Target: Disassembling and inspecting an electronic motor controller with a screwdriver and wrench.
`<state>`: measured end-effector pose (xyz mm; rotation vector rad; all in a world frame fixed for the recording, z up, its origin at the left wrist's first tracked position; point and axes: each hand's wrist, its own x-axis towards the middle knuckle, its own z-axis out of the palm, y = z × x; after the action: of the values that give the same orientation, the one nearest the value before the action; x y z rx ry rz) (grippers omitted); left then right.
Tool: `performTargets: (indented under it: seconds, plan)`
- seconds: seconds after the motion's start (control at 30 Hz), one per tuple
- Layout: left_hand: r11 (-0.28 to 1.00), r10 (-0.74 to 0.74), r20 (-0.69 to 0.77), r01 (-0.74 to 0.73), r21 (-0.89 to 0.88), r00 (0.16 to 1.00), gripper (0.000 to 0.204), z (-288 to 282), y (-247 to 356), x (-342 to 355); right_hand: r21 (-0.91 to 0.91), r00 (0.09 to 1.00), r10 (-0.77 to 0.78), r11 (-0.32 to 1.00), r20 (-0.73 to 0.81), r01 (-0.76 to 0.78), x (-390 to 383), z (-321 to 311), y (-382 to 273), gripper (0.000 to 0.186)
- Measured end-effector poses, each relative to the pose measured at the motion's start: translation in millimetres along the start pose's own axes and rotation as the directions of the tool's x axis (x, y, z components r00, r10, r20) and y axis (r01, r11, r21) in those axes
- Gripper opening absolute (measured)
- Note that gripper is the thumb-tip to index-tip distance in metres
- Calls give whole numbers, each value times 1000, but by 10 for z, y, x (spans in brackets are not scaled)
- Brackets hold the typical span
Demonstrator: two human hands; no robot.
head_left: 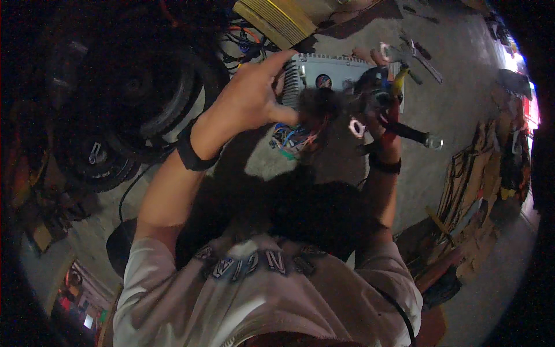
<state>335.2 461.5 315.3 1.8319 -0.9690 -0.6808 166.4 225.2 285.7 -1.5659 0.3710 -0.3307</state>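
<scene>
A grey finned metal box with cables, resembling a motor controller, is held up in front of me. My left hand grips its left end, fingers behind and thumb across the near face. At the other end my right hand is wrapped round the box's side, largely covered by dark cables. A thick black cable with a metal lug sticks out to the right, and a ring terminal hangs below. Thin coloured wires show beneath the box. Its middle is dark and blurred.
Black tyres and a wheel are piled on the left. At the top lies a yellow ribbed piece beside tangled wires. Metal hand tools lie on the concrete floor, upper right. Flattened cardboard is stacked along the right.
</scene>
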Motion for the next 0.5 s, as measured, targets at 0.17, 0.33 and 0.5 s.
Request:
performTargets:
  seconds: [0.17, 0.33, 0.5]
  plan:
    - [989, 147, -116, -143, 41, 982, 89, 66, -109, 71, -54, 995, 74, 996, 61, -70, 61, -88, -134, 100]
    - [994, 105, -96, -103, 22, 990, 88, 29, -14, 106, -142, 985, 14, 990, 173, 11, 146, -214, -33, 102]
    - [996, 83, -60, -85, -20, 995, 89, -94, -51, 72, -90, 989, 15, 996, 149, -2, 154, -77, -45, 94]
